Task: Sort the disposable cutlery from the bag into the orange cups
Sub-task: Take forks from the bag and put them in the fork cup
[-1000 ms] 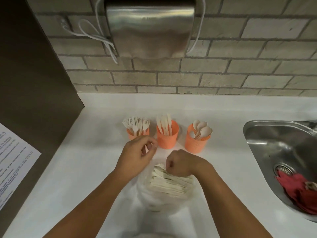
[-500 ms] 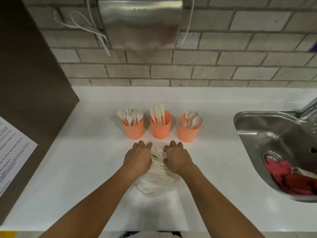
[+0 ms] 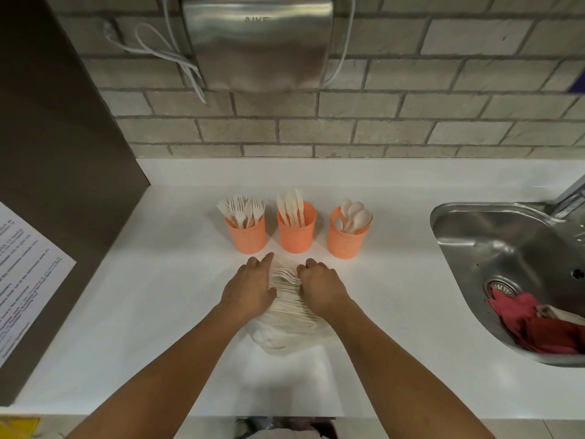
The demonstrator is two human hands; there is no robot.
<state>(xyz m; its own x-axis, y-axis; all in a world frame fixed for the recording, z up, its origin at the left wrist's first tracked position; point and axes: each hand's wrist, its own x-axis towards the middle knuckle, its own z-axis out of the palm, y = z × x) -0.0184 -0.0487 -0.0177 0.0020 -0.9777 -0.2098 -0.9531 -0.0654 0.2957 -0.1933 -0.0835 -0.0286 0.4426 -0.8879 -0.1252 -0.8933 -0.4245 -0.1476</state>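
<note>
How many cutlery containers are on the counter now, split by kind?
Orange cup with forks: 1
Orange cup with knives: 1
Orange cup with spoons: 1
Clear bag: 1
Total: 4

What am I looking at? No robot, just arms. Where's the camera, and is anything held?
There is no machine: these are a person's two bare hands, filmed by a wide-angle camera worn on the head, looking forward and down. On the white counter stand three orange cups: forks in the left cup, knives in the middle cup, spoons in the right cup. Nearer lies a clear bag of cutlery. The left hand and right hand rest on either side of it. The left fingers look fairly straight and the right ones curled, but whether they pinch anything is hidden. A sink holding a red cloth sits to the right.
</note>
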